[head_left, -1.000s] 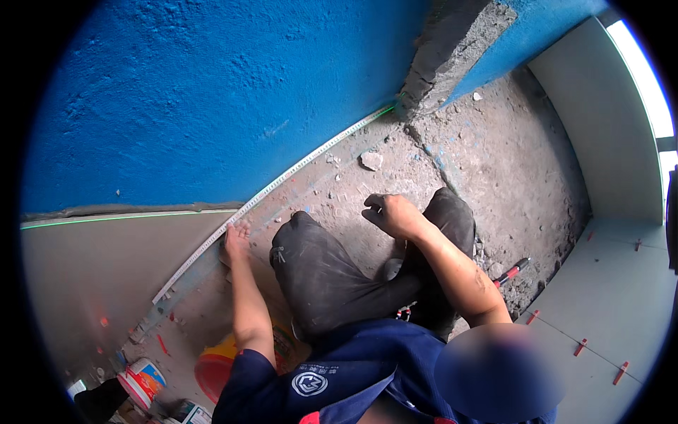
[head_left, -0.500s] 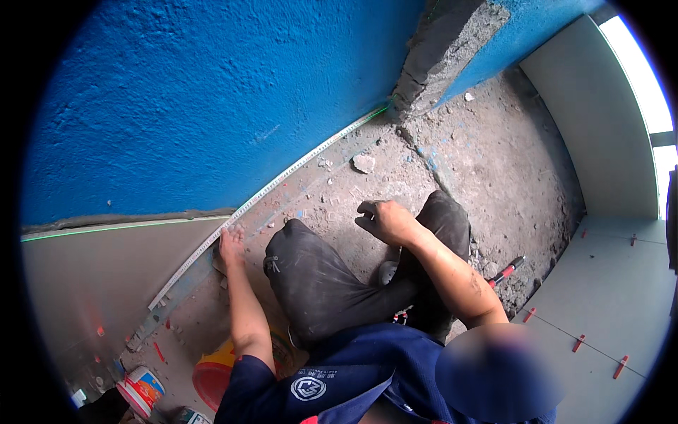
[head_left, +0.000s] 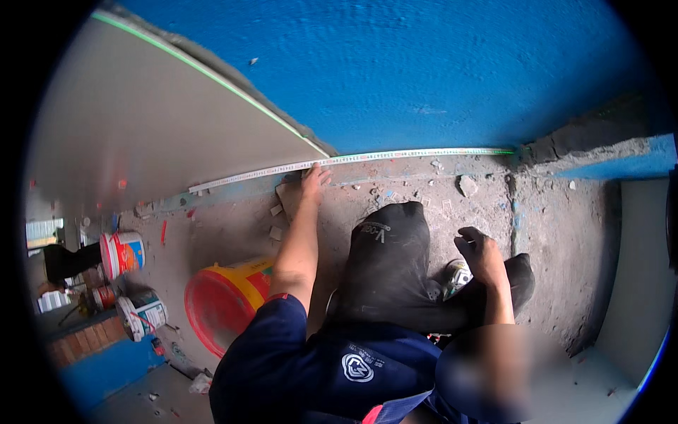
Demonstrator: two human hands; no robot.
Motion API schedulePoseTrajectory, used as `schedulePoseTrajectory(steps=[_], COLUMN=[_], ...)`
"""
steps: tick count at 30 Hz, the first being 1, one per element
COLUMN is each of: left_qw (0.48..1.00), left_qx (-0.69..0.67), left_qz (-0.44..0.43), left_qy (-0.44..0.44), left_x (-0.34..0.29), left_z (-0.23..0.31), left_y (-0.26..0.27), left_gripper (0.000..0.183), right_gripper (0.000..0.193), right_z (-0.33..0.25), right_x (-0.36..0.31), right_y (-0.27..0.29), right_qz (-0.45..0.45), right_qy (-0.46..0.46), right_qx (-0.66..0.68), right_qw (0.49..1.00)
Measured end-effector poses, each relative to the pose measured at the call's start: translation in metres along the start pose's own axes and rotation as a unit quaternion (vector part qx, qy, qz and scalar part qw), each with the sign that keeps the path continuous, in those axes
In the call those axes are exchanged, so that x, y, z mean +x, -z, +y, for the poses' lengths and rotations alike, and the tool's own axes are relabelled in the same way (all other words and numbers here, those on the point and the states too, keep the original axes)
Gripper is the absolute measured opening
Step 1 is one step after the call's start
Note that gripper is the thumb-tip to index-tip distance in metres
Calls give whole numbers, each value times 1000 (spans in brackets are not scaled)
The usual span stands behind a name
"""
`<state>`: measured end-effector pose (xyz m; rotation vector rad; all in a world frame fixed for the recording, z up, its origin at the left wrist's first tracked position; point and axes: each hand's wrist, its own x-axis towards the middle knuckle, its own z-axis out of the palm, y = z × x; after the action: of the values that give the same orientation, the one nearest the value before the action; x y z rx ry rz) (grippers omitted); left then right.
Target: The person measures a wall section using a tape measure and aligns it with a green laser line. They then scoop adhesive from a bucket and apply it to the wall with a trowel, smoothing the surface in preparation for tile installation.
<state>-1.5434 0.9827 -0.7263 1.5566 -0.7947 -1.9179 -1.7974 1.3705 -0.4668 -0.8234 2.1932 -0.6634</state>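
A long white ruler with small dark markings runs along the foot of the wall, crossing the lower edge of a grey tile panel. My left hand has its fingers at the ruler's lower edge, near where the panel meets the blue wall; the fingers seem closed on it. Above the floor in front of my knees is my right hand, looking dark at the fingers. These are bent and apart, with nothing seen between them.
A red and yellow bucket stands beside my left arm. Smaller tubs sit farther left. Rubble and broken tile pieces litter the floor. A rough grey column juts out at the right.
The view has swung left, bringing more of the buckets into sight. My left hand stays at the ruler. My right hand remains raised over the floor, fingers bent.
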Motion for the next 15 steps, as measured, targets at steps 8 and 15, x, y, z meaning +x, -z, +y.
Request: schedulePoseTrajectory(steps=[8,15], left_qw=[999,1000], left_qx=[-19,-19], left_qz=[-20,-17], left_qy=[-33,-13], left_x=[2,10], left_z=[-8,-14], left_y=[-7,-7], left_gripper=[53,46], right_gripper=[33,33], right_z=[-9,-7], right_x=[-1,2], right_y=[3,-3], right_qz=[-4,1], right_qy=[-20,-7], right_qx=[-8,-20], right_qw=[1000,1000])
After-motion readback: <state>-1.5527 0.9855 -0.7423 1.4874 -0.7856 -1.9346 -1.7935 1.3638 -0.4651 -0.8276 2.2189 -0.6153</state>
